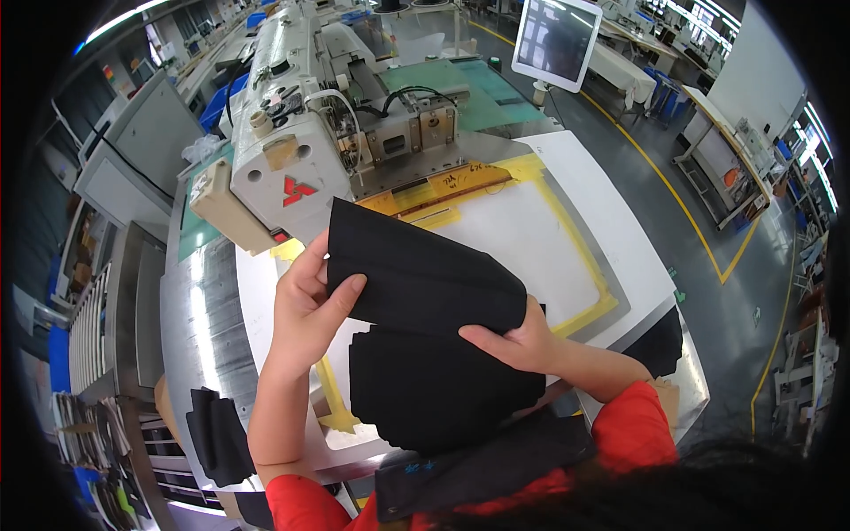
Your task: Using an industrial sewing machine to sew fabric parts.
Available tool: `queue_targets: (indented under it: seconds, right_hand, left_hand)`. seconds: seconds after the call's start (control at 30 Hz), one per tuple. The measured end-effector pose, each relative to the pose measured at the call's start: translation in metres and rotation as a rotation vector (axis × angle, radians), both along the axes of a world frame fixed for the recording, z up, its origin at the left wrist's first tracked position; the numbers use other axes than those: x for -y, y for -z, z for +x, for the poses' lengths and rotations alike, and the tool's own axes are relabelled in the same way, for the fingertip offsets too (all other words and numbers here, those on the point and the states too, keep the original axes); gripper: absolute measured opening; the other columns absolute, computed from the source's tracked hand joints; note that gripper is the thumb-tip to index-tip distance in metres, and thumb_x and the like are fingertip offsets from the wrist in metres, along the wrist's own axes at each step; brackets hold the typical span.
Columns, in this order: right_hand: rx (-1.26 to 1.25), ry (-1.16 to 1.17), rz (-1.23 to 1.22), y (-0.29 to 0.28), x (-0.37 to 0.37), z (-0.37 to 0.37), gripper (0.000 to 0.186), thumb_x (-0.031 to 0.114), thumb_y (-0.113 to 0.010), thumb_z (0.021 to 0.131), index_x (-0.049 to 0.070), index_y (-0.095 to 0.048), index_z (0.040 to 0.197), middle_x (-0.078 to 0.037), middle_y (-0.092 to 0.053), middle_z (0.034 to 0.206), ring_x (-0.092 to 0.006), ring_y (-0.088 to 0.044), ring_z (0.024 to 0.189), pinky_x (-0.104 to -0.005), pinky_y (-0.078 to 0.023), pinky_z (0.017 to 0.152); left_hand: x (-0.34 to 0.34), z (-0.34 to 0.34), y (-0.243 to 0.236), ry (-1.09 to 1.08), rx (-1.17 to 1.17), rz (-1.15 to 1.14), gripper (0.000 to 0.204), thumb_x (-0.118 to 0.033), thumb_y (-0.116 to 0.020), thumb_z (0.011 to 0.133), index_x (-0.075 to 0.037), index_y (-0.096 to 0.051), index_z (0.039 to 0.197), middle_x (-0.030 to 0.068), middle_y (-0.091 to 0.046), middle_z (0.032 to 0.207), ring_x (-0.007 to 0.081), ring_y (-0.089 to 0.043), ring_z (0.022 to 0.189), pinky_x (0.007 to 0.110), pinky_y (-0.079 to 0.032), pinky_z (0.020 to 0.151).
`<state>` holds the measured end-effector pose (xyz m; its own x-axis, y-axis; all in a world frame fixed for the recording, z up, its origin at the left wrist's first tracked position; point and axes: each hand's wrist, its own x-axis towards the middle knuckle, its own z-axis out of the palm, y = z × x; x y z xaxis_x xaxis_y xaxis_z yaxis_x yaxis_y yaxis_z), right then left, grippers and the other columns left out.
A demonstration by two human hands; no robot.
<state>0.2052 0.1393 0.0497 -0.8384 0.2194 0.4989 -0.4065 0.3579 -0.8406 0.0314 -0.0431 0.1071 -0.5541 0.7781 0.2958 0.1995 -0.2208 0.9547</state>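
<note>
A piece of black fabric (421,265) is held up at a slant over the worktable by both hands. My left hand (305,310) is closed on its left end, thumb on the front face and fingers behind. My right hand (513,341) grips the lower right corner, thumb in front. Just below lies a stack of black fabric pieces (425,389) on a white template board (645,274) with yellow tape borders (602,296). Beyond the held piece stands a large industrial sewing machine (292,142), with a yellow taped clamp strip (447,184) at its front.
A screen on a stand (553,40) rises at the back right. Folded black cloth (217,434) lies on the metal table's left, more black fabric (660,345) on its right. A grey cabinet (133,150) is at left. A yellow floor line (673,190) runs past workbenches (717,159) at right.
</note>
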Motion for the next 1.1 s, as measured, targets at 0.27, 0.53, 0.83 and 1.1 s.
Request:
queue_targets:
  seconds: [0.27, 0.53, 0.83, 1.1]
  right_hand:
    - [0.051, -0.119, 0.037, 0.024, 0.020, -0.007, 0.036, 0.020, -0.055, 0.094, -0.001, -0.052, 0.124, -0.019, -0.062, 0.113, -0.0356, -0.059, 0.104, -0.0373, -0.046, 0.090]
    - [0.087, -0.287, 0.047, 0.036, 0.030, -0.003, 0.047, 0.026, -0.056, 0.094, -0.002, -0.046, 0.130, -0.019, -0.054, 0.128, -0.0326, -0.052, 0.118, -0.0352, -0.040, 0.099]
    - [0.357, -0.515, -0.891, 0.063, 0.005, -0.011, 0.054, 0.035, -0.055, 0.096, 0.000, -0.042, 0.135, -0.008, -0.053, 0.130, -0.0151, -0.050, 0.118, -0.0327, -0.041, 0.100]
    - [0.250, -0.776, -0.993, 0.056, -0.010, -0.016, 0.070, 0.045, -0.058, 0.091, 0.000, -0.036, 0.140, -0.010, -0.045, 0.140, -0.0195, -0.046, 0.126, -0.0385, -0.037, 0.105]
  left_hand:
    - [0.005, -0.021, -0.006, -0.037, -0.070, -0.101, 0.049, 0.010, -0.052, 0.088, 0.006, -0.042, 0.135, 0.0093, -0.063, 0.112, 0.0119, -0.060, 0.101, 0.024, -0.047, 0.090]
    - [0.007, -0.024, -0.008, -0.007, -0.096, -0.236, 0.046, 0.008, -0.049, 0.089, 0.006, -0.043, 0.135, 0.0081, -0.061, 0.116, 0.0113, -0.058, 0.105, 0.024, -0.045, 0.092]
    - [0.013, -0.034, -0.012, 0.059, -0.090, -0.397, 0.044, 0.008, -0.048, 0.090, 0.007, -0.043, 0.134, 0.0064, -0.061, 0.115, 0.0095, -0.057, 0.102, 0.024, -0.046, 0.090]
    - [0.020, -0.030, -0.012, 0.352, 0.050, -0.221, 0.042, 0.006, -0.049, 0.091, 0.004, -0.044, 0.133, 0.0048, -0.062, 0.115, 0.0088, -0.059, 0.101, 0.024, -0.048, 0.088]
